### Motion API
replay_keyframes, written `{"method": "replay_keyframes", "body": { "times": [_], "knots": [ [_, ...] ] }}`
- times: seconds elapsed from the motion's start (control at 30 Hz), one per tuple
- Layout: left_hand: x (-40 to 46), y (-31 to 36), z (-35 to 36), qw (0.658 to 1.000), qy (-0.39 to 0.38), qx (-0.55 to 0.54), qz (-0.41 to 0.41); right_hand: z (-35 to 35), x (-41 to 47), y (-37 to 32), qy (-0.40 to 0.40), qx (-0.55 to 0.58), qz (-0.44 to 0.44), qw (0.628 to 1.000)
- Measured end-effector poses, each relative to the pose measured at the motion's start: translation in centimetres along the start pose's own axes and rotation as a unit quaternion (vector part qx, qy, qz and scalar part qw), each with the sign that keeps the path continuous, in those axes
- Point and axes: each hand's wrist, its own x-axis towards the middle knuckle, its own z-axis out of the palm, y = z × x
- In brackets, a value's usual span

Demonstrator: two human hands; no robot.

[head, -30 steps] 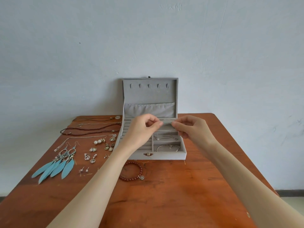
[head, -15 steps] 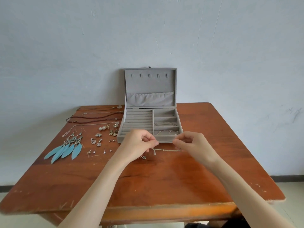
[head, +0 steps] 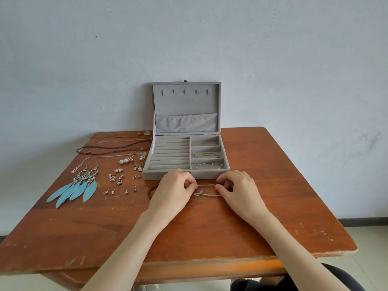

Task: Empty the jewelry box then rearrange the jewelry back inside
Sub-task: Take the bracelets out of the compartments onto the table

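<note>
Lying at the far left of the wooden table are two blue feather earrings, with several necklaces stretched out behind them and small stud and drop earrings scattered between them and the box. Next comes the grey jewelry box, open with its lid upright against the wall; its left half is ring rolls, its right half three compartments, and a thin chain bracelet lies in the nearest one. Just in front of the box, the left hand pinches one end of a pale cord bracelet between thumb and curled fingers, partly covering a red bead bracelet on the table. The cord bracelet lies on the tabletop between both hands. The right hand pinches its other end, fingers curled.
</note>
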Motion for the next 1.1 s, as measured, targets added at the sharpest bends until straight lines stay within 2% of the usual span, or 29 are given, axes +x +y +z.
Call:
{"method": "replay_keyframes", "body": {
  "times": [0.27, 0.37, 0.5, 0.7, 0.83, 1.0, 1.1],
  "knots": [
    [-0.1, -0.1, -0.9, 0.992, 0.029, 0.044, 0.114, -0.1, 0.3, 0.1, 0.078, -0.018, -0.057, 0.995],
    [1.3, -0.4, -1.4, 0.989, 0.045, 0.056, 0.132, -0.5, 1.7, -0.1, 0.097, -0.029, -0.081, 0.992],
    [3.6, -0.8, -1.2, 0.988, 0.062, 0.074, 0.121, -0.7, 4.7, -0.1, 0.089, -0.047, -0.061, 0.993],
    [7.6, -1.3, -0.1, 0.984, 0.067, 0.125, 0.105, -0.1, 9.6, 0.3, 0.035, -0.085, 0.057, 0.994],
    [9.6, -1.1, 0.1, 0.986, 0.033, 0.142, 0.082, 0.6, 10.9, 0.2, -0.005, -0.132, 0.09, 0.987],
    [11.1, -0.5, 0.0, 0.984, -0.045, 0.164, 0.057, 0.9, 11.1, 0.2, -0.005, -0.155, 0.086, 0.984],
    [11.5, -0.1, 0.0, 0.982, -0.064, 0.174, 0.042, 1.0, 11.1, 0.2, -0.009, -0.141, 0.09, 0.986]
  ]
}}
